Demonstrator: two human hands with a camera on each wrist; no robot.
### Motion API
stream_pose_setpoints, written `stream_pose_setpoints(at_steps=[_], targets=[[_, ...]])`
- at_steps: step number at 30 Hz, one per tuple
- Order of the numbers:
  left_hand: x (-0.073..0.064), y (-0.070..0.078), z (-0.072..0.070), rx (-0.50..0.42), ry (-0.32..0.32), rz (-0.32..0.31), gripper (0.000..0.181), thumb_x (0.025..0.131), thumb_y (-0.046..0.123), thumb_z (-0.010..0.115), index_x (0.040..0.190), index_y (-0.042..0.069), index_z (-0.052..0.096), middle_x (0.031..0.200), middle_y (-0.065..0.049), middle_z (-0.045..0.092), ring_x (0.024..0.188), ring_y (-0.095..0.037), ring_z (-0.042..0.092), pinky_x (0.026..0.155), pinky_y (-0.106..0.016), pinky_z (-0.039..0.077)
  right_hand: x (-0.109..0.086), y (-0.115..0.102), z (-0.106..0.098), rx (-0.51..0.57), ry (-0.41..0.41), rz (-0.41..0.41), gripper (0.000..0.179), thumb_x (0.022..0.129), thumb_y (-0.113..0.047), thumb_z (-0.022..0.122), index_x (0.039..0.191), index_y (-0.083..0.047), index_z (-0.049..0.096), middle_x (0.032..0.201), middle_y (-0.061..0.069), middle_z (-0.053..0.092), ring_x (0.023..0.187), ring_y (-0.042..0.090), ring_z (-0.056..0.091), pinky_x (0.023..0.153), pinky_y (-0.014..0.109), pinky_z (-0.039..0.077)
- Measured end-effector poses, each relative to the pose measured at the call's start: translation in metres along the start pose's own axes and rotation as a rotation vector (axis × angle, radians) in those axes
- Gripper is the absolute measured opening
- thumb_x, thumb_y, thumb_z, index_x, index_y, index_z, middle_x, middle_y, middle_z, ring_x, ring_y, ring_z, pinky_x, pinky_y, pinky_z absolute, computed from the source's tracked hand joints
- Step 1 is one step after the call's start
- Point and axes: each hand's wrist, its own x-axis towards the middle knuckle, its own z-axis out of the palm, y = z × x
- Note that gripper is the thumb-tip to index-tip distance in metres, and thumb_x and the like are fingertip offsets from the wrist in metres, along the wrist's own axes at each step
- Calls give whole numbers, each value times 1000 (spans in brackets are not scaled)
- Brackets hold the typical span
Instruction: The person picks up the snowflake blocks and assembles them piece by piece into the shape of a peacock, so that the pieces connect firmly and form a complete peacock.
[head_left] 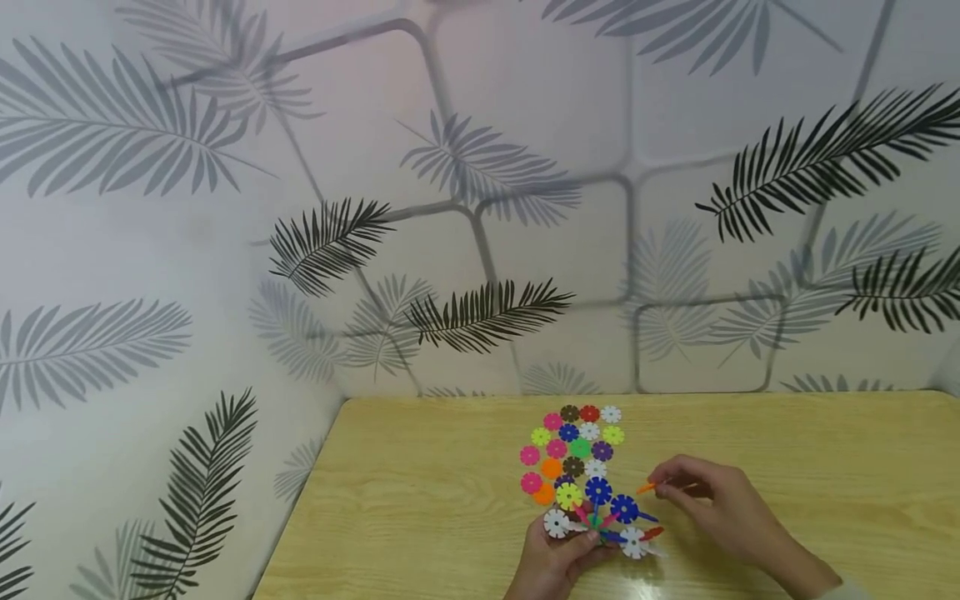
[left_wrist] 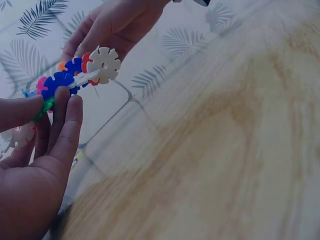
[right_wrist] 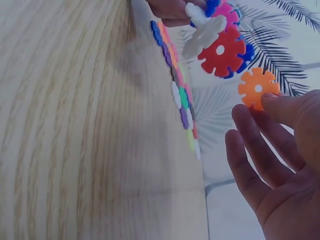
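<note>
My left hand [head_left: 553,557] holds a build of interlocked notched plastic discs, its thumb and fingers pinching the green disc [left_wrist: 45,108] at the middle. Blue, pink, white, yellow and red discs branch out from that centre. A white disc [head_left: 634,542] and a red disc [right_wrist: 223,52] stick out on the right side. My right hand [head_left: 708,500] pinches a single orange disc [right_wrist: 258,88] by its edge between thumb and fingers. In the right wrist view this orange disc is just apart from the build, close to its red and blue discs.
Loose flat discs in several colours, among them a purple disc [head_left: 602,451] and a brown disc [head_left: 571,412], lie in rough rows behind the build. The wooden table [head_left: 405,500] meets a leaf-patterned wall [head_left: 555,250] at its back edge.
</note>
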Motion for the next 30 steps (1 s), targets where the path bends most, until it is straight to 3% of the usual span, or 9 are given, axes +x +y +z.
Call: stream_pose_setpoints(at_steps=[9,18,30], targets=[[-1,0,-3,-3,-7,-18,57,102,0,71,155,-4,52,142,-16,73,118,-24,78,107,-43,62,-7,-3,3,55,-33,-116,17,96,2,78,106,-12,79,99,1,83,91,-1,75,74,24,66],[-1,-1,-3,13,-13,-7,55,102,-3,69,154,-7,52,142,-18,72,118,-24,78,106,-43,63,-7,-2,8,84,-16,-247,31,90,13,78,106,-13,82,99,5,84,94,-1,78,77,21,66],[-2,1,-2,20,-33,-10,54,104,-3,67,155,-8,50,145,-20,71,123,-25,76,107,-43,62,-8,0,9,120,-35,-279,29,90,17,76,106,-7,81,97,9,84,93,0,79,77,19,65]])
